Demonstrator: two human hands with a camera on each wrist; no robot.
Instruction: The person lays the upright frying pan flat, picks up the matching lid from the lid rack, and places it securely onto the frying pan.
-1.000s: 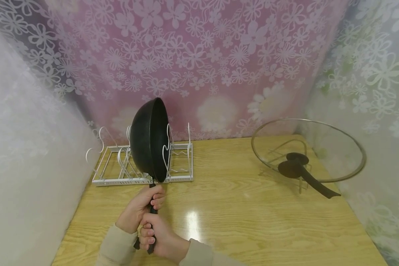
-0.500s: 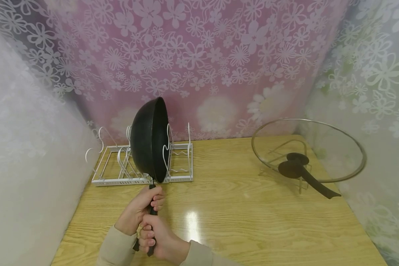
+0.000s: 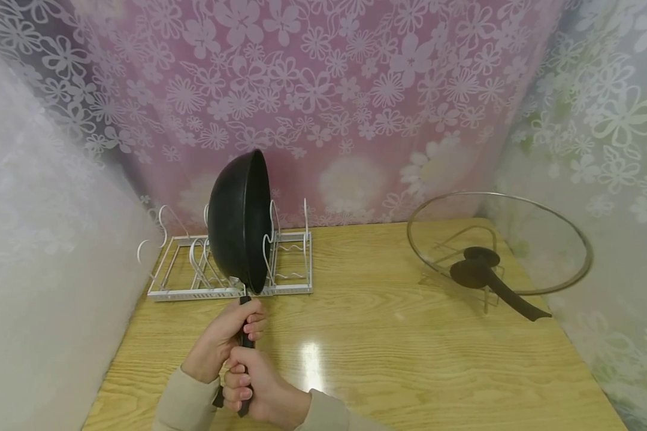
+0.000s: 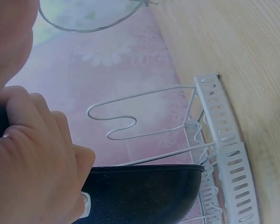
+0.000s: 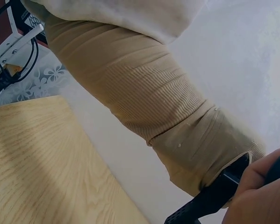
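Note:
A deep black wok [image 3: 232,221] stands on its side among the wire dividers of a white pan rack [image 3: 194,294], its hollow facing right. Whether its lower edge touches the rack's base I cannot tell. Curled around the upper part of its black handle [image 3: 246,339] is my left hand [image 3: 223,335], close below the metal bracket. My right hand [image 3: 264,383] grips the same handle lower down, just under the left. In the left wrist view, fingers [image 4: 41,154] wrap the handle beside the wok [image 4: 144,191]. Only part of the right hand [image 5: 263,196] shows in the right wrist view.
A glass lid [image 3: 584,263] with a metal rim leans on a small stand at the right, a black ladle-shaped piece [image 3: 509,296] in front of it. Floral cloth [image 3: 345,120] hangs behind the wooden table [image 3: 410,359]. Pale side walls flank it.
Over the last half second the wok has shifted slightly up and to the left in the head view. Both hands keep their hold on the handle. The lid has not moved.

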